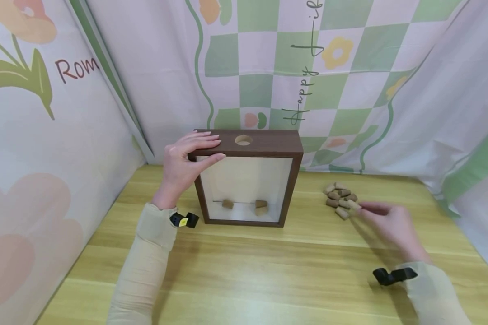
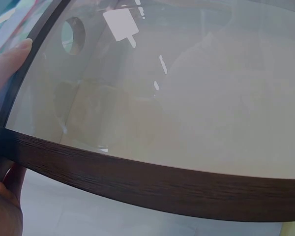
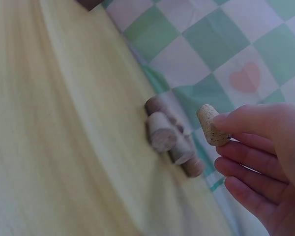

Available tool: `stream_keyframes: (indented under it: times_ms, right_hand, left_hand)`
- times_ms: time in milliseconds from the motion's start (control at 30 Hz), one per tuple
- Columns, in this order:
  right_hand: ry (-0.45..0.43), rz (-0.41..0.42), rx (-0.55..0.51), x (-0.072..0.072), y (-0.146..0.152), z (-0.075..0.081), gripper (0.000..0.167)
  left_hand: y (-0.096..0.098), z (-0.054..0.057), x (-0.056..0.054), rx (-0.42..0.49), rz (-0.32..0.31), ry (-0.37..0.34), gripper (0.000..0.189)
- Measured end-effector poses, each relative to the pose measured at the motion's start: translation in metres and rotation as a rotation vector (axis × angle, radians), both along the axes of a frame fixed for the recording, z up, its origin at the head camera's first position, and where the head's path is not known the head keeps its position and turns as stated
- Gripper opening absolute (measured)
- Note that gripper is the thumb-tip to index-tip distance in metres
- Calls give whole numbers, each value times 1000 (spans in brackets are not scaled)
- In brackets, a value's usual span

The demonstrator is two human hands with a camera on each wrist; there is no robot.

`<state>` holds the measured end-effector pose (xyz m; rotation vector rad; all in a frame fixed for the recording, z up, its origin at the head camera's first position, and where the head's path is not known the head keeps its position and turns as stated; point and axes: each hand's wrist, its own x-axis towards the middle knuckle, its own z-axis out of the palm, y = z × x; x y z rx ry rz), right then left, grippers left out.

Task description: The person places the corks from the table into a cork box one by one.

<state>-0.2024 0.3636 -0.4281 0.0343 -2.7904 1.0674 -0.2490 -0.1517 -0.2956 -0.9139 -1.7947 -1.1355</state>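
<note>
A dark brown wooden shadow box (image 1: pixel 248 143) with a clear front stands upright on the table, a round hole in its top. My left hand (image 1: pixel 187 155) grips its upper left corner, fingers laid over the top and thumb at the front edge. In the left wrist view, the thumb (image 2: pixel 12 61) lies along the frame. Behind the front pane, a few corks (image 1: pixel 261 211) lie at the bottom. Between thumb and index finger, my right hand (image 1: pixel 390 223) pinches a light cork (image 3: pixel 211 125). A small pile of corks (image 1: pixel 333 202) lies right beside that hand.
The wood-grain table (image 1: pixel 236 271) spreads out in front of the box. Behind it hangs a green and white checked curtain (image 1: pixel 256 54), and a printed white cloth (image 1: pixel 65 149) covers the left side. Dark straps with small devices sit on both wrists.
</note>
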Motion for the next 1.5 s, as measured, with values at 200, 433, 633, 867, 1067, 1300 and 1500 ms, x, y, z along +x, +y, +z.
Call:
stream_keyframes:
  times_ms: [200, 433, 633, 867, 1067, 1300, 1500]
  right_hand:
    - [35, -8, -27, 2, -9, 21, 49]
    - [116, -12, -62, 8, -25, 46, 46]
    - [218, -27, -55, 14, -46, 71, 38]
    - [356, 18, -59, 26, -75, 102, 28]
    - [484, 103, -75, 35, -99, 122, 26]
    - [616, 242, -129, 37, -120, 138, 34]
    - [642, 294, -179, 42, -140, 155, 34]
  left_hand:
    - [1, 2, 0, 1, 1, 7, 36]
    - [1, 3, 2, -5, -3, -2, 35]
    - [1, 2, 1, -7, -4, -9, 33]
    - [0, 0, 0, -21, 2, -18, 33]
    - [-2, -1, 1, -45, 20, -16, 34]
    - [-2, 1, 1, -53, 26, -10, 36]
    - [-2, 2, 2, -51, 20, 14, 36]
